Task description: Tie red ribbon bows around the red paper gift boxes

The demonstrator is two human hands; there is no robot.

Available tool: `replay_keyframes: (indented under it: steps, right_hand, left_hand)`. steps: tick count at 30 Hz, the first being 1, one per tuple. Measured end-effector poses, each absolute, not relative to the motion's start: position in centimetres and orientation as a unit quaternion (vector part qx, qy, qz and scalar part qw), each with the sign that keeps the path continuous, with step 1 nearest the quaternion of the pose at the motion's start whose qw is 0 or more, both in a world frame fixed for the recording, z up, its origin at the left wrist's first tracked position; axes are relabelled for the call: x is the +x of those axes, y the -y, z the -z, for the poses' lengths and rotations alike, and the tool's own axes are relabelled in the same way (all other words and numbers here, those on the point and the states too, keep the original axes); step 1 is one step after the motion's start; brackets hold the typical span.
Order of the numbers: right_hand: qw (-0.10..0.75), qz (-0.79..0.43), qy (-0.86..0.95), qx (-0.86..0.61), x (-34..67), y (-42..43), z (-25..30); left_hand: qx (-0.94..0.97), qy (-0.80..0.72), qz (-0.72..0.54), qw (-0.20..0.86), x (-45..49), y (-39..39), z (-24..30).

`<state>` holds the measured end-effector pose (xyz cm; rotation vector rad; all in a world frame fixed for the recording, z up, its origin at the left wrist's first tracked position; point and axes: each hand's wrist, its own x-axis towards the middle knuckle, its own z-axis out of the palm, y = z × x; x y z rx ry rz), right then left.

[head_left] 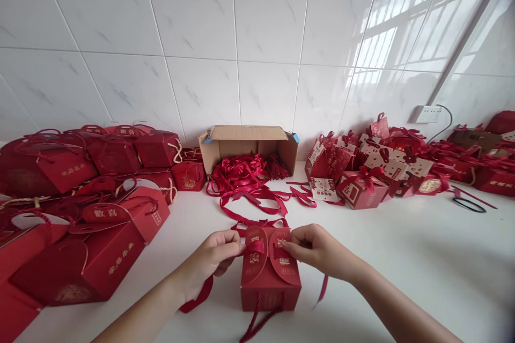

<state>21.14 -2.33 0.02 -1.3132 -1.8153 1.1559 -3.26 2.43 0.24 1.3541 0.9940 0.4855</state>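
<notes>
A small red gift box [270, 283] with gold lettering and two rounded top flaps stands on the white table in front of me. A twisted red cord handle [257, 327] hangs from its near side. My left hand [222, 251] pinches a red ribbon [255, 247] at the left flap, where it passes through a slot. One length of ribbon [201, 296] droops below that hand. At the right flap, my right hand [313, 246] has thumb and fingers closed on the ribbon, and a ribbon tail [323, 288] hangs beneath it.
An open cardboard box [288, 153] by the tiled wall spills red ribbons [241, 169] onto the table [362, 289]. Larger red gift boxes [80, 262] are piled at left. Small decorated boxes [364, 190] cluster at right, near black-handled scissors [469, 204] and a power strip [426, 114].
</notes>
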Motion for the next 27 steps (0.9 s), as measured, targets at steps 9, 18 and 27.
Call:
replay_keyframes:
  steps: [9, 18, 27]
  right_hand:
    - [0.262, -0.442, 0.689, -0.511, 22.9, 2.6, 0.6]
    - [0.315, -0.486, 0.686, -0.439, 23.7, 1.9, 3.3]
    - [0.313, -0.474, 0.697, -0.439, 24.8, 1.4, 5.1]
  left_hand:
    - [0.603, -0.458, -0.193, 0.625, -4.2, -2.8, -0.1]
    - [0.605, -0.441, -0.178, 0.638, -4.3, -2.0, 0.7]
    - [0.676, -0.452, -0.195, 0.549, -5.1, -2.3, 1.7]
